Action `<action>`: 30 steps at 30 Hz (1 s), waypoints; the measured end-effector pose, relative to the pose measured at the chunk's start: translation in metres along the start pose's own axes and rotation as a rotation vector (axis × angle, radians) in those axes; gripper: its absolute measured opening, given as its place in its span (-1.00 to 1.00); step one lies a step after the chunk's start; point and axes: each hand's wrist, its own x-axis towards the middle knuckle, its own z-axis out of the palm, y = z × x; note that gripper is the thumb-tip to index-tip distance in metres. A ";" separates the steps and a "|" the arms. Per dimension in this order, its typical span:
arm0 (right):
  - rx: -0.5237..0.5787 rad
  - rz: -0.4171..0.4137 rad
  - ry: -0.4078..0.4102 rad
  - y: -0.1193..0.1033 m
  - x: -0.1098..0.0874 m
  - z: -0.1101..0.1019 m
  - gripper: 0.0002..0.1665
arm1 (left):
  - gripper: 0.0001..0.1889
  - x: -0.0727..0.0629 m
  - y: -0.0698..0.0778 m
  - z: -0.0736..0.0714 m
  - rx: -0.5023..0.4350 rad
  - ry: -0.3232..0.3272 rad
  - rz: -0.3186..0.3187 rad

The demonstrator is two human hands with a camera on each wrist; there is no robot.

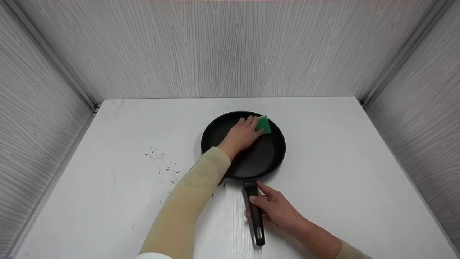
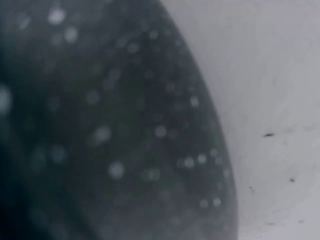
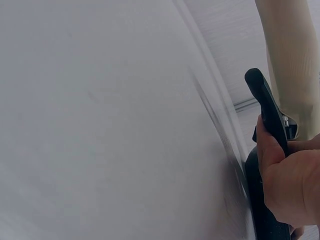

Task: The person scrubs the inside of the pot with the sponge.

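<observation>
A black frying pan [image 1: 257, 158] rests on the white table, its handle [image 1: 257, 219] toward the person. Inside the pan, near its far right wall, my left hand [image 1: 242, 135] holds a green sponge [image 1: 264, 125] against the surface. The thumb overlaps the sponge's near edge, and the fingers cover its left part. My right hand [image 1: 278, 208] grips the handle near the pan, thumb on top and other fingers underneath. From the right wrist, the right hand [image 3: 292, 182] shows around the handle [image 3: 267, 107]. The left wrist view has the dark pan [image 2: 125, 125] close up, blurred, with pale spots.
Dark specks and smears [image 1: 172, 169] mark the white table [image 1: 341, 162] left of the pan. Grey wood-grain panels [image 1: 230, 50] rise behind the table and along both sides. The left sleeve [image 1: 190, 201] crosses over the pan's near left rim.
</observation>
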 end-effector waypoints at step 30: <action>0.044 -0.001 -0.001 -0.001 -0.002 0.003 -0.01 | -0.54 -0.006 -0.022 0.006 0.013 -0.022 -0.153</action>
